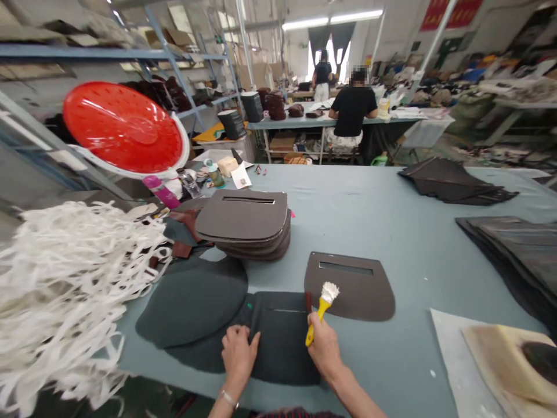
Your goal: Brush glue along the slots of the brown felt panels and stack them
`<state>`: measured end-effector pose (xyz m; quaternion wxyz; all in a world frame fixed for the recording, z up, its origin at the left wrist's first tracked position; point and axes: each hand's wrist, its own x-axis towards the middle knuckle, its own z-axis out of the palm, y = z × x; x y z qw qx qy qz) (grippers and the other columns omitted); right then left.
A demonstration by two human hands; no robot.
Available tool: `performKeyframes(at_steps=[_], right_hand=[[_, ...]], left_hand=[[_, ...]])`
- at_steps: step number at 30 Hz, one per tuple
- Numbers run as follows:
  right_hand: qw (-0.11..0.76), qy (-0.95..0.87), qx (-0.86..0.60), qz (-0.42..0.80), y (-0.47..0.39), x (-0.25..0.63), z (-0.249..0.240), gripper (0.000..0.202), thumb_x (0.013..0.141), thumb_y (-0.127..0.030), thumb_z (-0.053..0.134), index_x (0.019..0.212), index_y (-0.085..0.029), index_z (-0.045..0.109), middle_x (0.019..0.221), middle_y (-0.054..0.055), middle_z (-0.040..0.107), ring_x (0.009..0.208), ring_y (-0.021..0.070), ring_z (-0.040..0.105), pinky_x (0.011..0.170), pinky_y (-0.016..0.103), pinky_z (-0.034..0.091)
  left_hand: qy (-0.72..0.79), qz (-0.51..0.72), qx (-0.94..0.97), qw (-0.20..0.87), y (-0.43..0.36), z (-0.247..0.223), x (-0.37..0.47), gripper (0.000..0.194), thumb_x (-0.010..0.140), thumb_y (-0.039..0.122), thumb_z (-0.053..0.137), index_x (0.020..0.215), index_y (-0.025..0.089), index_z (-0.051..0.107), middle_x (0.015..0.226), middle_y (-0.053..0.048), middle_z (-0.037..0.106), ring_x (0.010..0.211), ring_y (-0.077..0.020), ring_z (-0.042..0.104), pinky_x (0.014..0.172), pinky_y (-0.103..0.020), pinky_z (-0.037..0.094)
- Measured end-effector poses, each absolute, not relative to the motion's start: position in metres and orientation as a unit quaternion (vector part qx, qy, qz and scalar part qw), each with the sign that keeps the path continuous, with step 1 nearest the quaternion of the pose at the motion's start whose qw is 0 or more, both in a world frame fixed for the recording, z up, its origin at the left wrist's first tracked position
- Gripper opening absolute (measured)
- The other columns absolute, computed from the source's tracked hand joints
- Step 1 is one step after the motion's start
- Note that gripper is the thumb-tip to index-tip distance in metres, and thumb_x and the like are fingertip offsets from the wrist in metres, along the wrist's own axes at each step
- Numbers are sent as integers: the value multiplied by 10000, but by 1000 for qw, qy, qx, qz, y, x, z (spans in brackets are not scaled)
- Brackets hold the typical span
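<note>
The head camera looks forward and down at the nearby hands (239, 354) and table (348, 209).

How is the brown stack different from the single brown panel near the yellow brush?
The brown stack has many layers, while the brown panel lies flat alone. The brown stack is farther from the right hand, which holds the yellow brush; the brown panel is closer. Both have rounded corners and a long slot.

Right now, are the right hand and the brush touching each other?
Touching. The head view shows it: the right hand grips the yellow handle of the brush, with no gap between them.
</note>
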<state>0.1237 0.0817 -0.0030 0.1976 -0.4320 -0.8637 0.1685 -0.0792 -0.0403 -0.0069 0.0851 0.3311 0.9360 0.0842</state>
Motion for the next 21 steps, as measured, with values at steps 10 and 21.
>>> performKeyframes(at_steps=[10,21], right_hand=[[289,-796,-505,166,135,205,1,298,701,7,316,854,-196,473,726,4,462,607,120,447,575,192,339],[200,-729,-654,28,204,293,-32,313,739,18,376,945,-179,505,953,80,550,763,163,518,608,227,346]], left_hand=[[830,365,394,153,14,26,-46,534,792,436,506,1261,225,364,1196,-93,567,1097,-242,577,904,-371,483],[742,360,523,216,106,-21,26,391,813,192,419,1202,185,462,1169,-102,430,1114,-213,506,998,-411,429]])
